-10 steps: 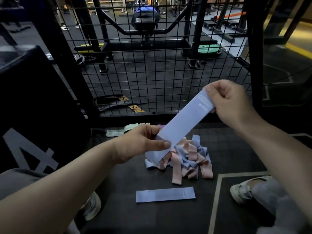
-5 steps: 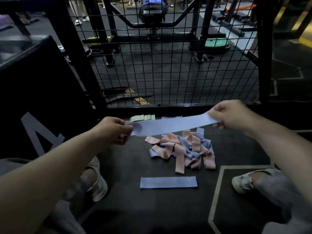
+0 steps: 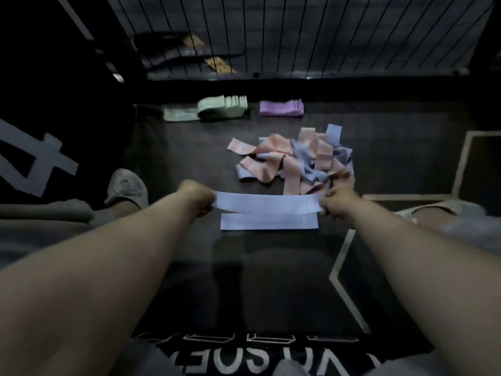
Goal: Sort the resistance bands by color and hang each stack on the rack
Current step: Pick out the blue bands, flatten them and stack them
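1. Head view, the hold: the left hand [image 3: 199,198] pinches the left end of a pale blue band [image 3: 268,203] and the right hand [image 3: 337,202] pinches its right end. Both are clamped on it, so it spans flat and taut between them.

2. Head view, the relation that matters: the held band's long axis runs left to right. A second blue band [image 3: 268,222] lies flat on the floor just on the near side of it, with the same left-to-right axis and about the same length. The two look nearly parallel. The held one seems to hover just above and slightly beyond the one on the floor, though I cannot tell whether they touch. Neither hand is clearly closer to it, as each sits just outside one of its ends. My guess is that a short move down and toward the person would stack them.

3. Head view, the rest of the task's things: a mixed pile [image 3: 295,158] of pink and blue bands lies unsorted just beyond the hands. Further off, a green stack [image 3: 217,107] sits to the left of a purple stack [image 3: 280,107], both near the far edge.

4. Head view, surface and room: the dark floor mat [image 3: 189,147] carries pale painted lines on its right side. A wire mesh panel [image 3: 298,31] stands at the far side. No hanging rack is clearly visible, and the light is dim.
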`<state>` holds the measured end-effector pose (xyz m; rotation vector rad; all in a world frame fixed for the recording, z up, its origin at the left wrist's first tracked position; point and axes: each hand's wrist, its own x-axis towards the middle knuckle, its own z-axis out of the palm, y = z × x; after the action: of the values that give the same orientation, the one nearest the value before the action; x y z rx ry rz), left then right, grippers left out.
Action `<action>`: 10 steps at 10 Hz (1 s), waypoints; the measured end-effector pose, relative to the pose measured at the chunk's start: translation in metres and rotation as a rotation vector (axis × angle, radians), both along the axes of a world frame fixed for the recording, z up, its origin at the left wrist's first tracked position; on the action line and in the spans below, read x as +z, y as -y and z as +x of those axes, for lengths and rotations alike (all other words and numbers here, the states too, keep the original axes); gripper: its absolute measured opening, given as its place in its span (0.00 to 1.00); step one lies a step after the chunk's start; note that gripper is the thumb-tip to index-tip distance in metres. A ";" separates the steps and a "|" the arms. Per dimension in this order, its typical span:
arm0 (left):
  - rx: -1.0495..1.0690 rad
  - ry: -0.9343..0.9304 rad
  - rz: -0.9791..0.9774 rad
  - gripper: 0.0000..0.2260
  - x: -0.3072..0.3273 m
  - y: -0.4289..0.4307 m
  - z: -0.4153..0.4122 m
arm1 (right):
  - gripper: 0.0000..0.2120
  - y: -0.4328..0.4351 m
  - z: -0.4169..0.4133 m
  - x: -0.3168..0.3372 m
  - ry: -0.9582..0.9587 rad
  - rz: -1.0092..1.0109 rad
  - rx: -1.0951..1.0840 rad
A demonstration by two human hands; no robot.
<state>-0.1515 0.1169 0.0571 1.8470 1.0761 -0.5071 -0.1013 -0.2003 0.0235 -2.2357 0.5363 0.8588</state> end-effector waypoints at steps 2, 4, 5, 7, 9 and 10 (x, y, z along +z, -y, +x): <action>0.130 -0.131 -0.010 0.12 -0.075 0.000 -0.008 | 0.04 -0.011 -0.015 -0.054 0.028 -0.059 -0.187; 0.136 -0.075 -0.013 0.02 -0.112 0.011 -0.019 | 0.07 -0.001 -0.021 -0.087 0.016 -0.137 -0.148; 0.167 -0.068 -0.001 0.05 -0.124 0.015 -0.020 | 0.06 -0.002 -0.021 -0.099 0.023 -0.143 -0.177; 0.204 -0.099 0.030 0.08 -0.145 0.013 -0.017 | 0.06 -0.004 -0.017 -0.112 0.055 -0.193 -0.188; 0.197 -0.100 0.057 0.08 -0.151 0.016 -0.014 | 0.07 -0.009 -0.016 -0.118 0.071 -0.235 -0.146; 0.123 -0.098 0.107 0.04 -0.152 0.017 -0.012 | 0.07 -0.008 -0.018 -0.122 0.067 -0.259 -0.141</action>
<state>-0.1632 0.1003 -0.0944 1.8498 1.2969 -0.4797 -0.1195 -0.1920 -0.0984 -2.4145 0.8019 0.6716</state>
